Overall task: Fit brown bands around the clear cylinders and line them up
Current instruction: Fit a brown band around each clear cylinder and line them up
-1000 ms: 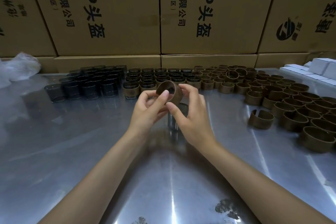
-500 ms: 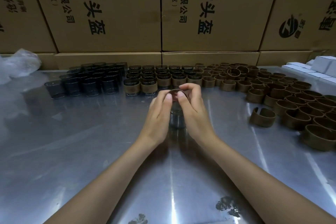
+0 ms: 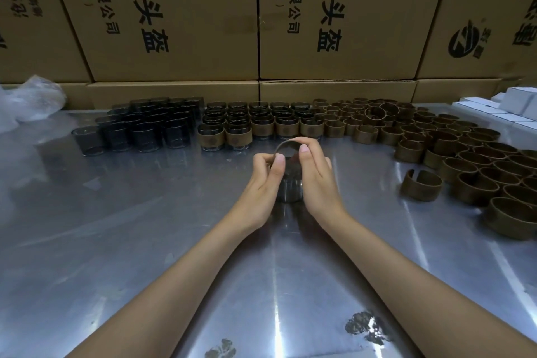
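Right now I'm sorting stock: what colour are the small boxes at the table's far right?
White; the small boxes show in the head view.

Bare table [image 3: 122, 241] lies open from my 6 to 9 o'clock. At 12 o'clock, rows of banded cylinders [image 3: 261, 122] block me; bare cylinders [image 3: 145, 128] at 11, loose bands [image 3: 476, 171] crowd 2 o'clock, cardboard boxes [image 3: 174, 14] wall the back.

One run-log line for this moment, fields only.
stage: banding | left hand and right hand: gripping clear glass cylinder on steel table | brown band: hidden | lined up: not yet
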`<state>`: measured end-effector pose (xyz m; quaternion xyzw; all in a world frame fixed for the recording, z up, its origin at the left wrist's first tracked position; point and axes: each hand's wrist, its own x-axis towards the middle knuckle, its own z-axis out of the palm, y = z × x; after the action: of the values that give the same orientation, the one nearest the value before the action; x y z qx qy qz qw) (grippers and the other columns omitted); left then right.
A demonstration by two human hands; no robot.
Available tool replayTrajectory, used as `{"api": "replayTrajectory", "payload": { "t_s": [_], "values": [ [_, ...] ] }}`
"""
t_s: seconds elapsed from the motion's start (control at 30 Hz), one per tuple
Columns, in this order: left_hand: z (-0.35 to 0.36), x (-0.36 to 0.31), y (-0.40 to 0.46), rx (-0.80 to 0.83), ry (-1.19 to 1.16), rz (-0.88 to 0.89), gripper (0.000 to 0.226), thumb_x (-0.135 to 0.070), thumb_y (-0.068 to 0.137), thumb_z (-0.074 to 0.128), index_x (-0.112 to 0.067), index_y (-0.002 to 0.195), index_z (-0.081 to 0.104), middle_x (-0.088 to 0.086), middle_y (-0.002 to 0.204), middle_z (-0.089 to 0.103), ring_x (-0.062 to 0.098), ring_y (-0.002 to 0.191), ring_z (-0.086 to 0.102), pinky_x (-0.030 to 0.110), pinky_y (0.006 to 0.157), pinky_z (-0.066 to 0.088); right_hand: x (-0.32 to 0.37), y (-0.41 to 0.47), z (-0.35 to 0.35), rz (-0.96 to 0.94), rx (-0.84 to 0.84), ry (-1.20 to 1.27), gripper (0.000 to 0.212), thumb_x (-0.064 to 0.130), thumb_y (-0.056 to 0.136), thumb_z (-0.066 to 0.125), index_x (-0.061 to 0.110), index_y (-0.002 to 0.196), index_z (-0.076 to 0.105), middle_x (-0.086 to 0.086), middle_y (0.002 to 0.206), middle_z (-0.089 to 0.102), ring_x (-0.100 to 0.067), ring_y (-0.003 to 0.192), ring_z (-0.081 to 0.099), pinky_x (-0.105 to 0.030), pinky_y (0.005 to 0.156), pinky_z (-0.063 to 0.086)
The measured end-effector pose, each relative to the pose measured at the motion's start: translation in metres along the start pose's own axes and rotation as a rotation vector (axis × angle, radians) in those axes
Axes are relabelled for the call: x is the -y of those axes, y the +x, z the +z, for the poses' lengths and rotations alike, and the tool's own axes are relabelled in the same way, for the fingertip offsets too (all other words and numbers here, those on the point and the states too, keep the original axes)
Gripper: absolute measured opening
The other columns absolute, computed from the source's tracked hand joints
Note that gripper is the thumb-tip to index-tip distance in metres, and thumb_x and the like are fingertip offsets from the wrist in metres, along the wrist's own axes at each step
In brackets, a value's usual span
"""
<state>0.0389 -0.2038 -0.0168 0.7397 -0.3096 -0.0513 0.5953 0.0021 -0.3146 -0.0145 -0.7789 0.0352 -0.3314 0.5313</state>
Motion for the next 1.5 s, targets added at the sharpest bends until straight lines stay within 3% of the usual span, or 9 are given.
{"api": "replayTrajectory", "payload": {
  "t_s": [0.17,0.27,0.4,0.5,0.73,0.93,1.07,1.27,1.5],
  "values": [
    [-0.002,0.002,0.001,0.003,0.037,-0.025,0.037,-0.049,0.097,0.026,-0.019,0.117,0.035,-0.016,0.107,0.047,-0.009,0.098,0.047,-0.006,0.071,0.033,-0.002,0.002,0.002,0.08,0.073,0.012,0.025,0.034,0.105,0.025,0.032,0.115,0.048,0.001,0.121,0.056,-0.015,0.119,0.048,-0.043,0.106,0.036],
    [-0.002,0.003,0.003,-0.026,0.043,-0.038,0.035,-0.048,0.097,0.027,-0.019,0.116,0.033,-0.019,0.104,0.045,-0.011,0.094,0.047,-0.005,0.07,0.034,-0.005,0.001,-0.004,0.151,0.236,-0.015,0.028,0.054,0.1,0.024,0.042,0.118,0.041,0.009,0.12,0.057,-0.014,0.118,0.052,-0.044,0.105,0.039],
    [-0.003,0.005,0.005,-0.017,0.027,-0.064,0.035,-0.045,0.098,0.032,-0.02,0.122,0.029,-0.009,0.12,0.048,-0.007,0.107,0.049,0.0,0.083,0.036,-0.011,0.006,-0.017,0.18,0.389,-0.247,0.085,0.08,0.083,0.021,0.032,0.152,0.007,-0.001,0.145,0.045,-0.022,0.133,0.043,-0.041,0.108,0.034],
    [-0.005,0.006,0.006,0.02,0.037,-0.091,0.062,-0.053,0.095,0.03,-0.014,0.142,0.03,-0.001,0.144,0.041,0.011,0.133,0.039,0.027,0.111,0.029,-0.009,0.005,-0.018,0.21,0.406,-0.241,0.09,0.084,0.074,0.016,0.031,0.147,0.018,0.009,0.132,0.043,-0.018,0.128,0.045,-0.032,0.096,0.036],
    [0.0,0.002,0.004,0.055,0.063,-0.11,0.087,-0.075,0.078,0.009,-0.028,0.147,0.033,-0.007,0.15,0.038,0.008,0.14,0.03,0.037,0.118,0.022,0.001,0.002,-0.013,0.29,0.394,-0.027,0.076,0.082,0.068,0.023,0.034,0.126,0.022,0.01,0.131,0.028,-0.006,0.122,0.037,-0.036,0.108,0.034],
    [0.006,-0.009,0.002,-0.018,-0.258,-0.11,0.093,-0.081,0.078,0.019,-0.012,0.135,0.043,0.013,0.134,0.051,0.02,0.124,0.053,0.043,0.106,0.042,0.01,0.0,0.007,0.276,0.254,0.113,0.055,0.069,0.088,0.027,0.026,0.121,0.03,0.002,0.133,0.037,-0.011,0.125,0.042,-0.034,0.104,0.038],
    [0.008,-0.006,-0.001,-0.061,-0.284,-0.158,0.087,-0.081,0.071,0.031,-0.022,0.134,0.038,0.003,0.126,0.058,0.009,0.108,0.062,0.02,0.08,0.052,0.016,-0.003,0.007,0.299,0.203,0.195,0.068,0.072,0.083,0.028,0.019,0.126,0.034,0.0,0.133,0.042,-0.012,0.123,0.048,-0.033,0.103,0.041],
    [0.011,-0.007,-0.001,-0.118,-0.356,-0.207,0.093,-0.085,0.068,0.035,-0.018,0.13,0.051,0.005,0.119,0.065,0.017,0.105,0.065,0.038,0.092,0.052,0.021,-0.007,0.01,0.348,0.106,0.28,0.108,0.093,0.052,0.033,0.018,0.129,0.043,-0.005,0.128,0.054,-0.02,0.116,0.057,-0.049,0.101,0.046],
    [0.013,-0.015,-0.002,-0.166,-0.568,-0.225,0.082,-0.075,0.07,0.047,-0.016,0.126,0.054,0.009,0.118,0.066,0.024,0.107,0.065,0.05,0.097,0.048,0.022,-0.01,0.011,0.372,0.015,0.417,0.077,0.083,0.065,0.038,0.026,0.113,0.055,-0.004,0.117,0.064,-0.013,0.103,0.064,-0.036,0.089,0.053]
  ]
}}
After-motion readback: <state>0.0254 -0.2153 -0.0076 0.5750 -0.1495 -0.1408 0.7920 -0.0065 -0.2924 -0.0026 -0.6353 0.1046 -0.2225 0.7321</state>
